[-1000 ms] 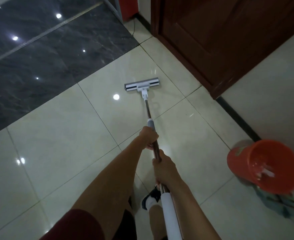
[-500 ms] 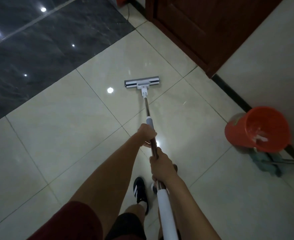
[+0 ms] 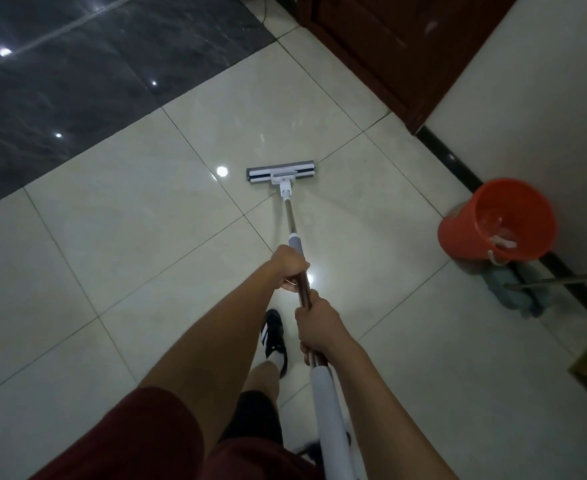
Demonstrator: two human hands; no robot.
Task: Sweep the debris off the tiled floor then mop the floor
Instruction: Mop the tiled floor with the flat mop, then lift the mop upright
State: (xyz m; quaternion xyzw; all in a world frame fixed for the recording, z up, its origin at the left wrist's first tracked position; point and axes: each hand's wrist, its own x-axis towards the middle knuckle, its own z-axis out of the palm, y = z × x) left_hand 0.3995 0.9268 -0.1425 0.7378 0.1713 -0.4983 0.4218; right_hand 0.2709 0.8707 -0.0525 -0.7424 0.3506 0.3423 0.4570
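- The floor (image 3: 118,244) is laid with large glossy cream tiles, bordered at the far left by a zone of dark marble-patterned tile (image 3: 77,74); ceiling lights reflect as bright spots on both.
- A dark wooden door (image 3: 389,46) stands at the far right, and a pale wall (image 3: 544,98) with a black skirting strip runs along the right side.
- The mop (image 3: 290,216) has a flat rectangular head (image 3: 281,173) lying flat on a cream tile, just beside a grout line, with the shaft angled back toward the person.
- The left hand (image 3: 289,270) grips the metal shaft just below the grey collar, fingers wrapped fully around it.
- The right hand (image 3: 318,327) grips the shaft lower down, just above the white foam sleeve (image 3: 330,417), fingers also wrapped closed around it.
- An orange bucket (image 3: 492,223) stands at the wall on the right, well apart from the mop head.
- A second mop with a teal cloth head (image 3: 513,289) lies on the floor touching the base of the bucket.
- A foot in a black shoe with white stripes (image 3: 274,336) stands on the tile between the two forearms.
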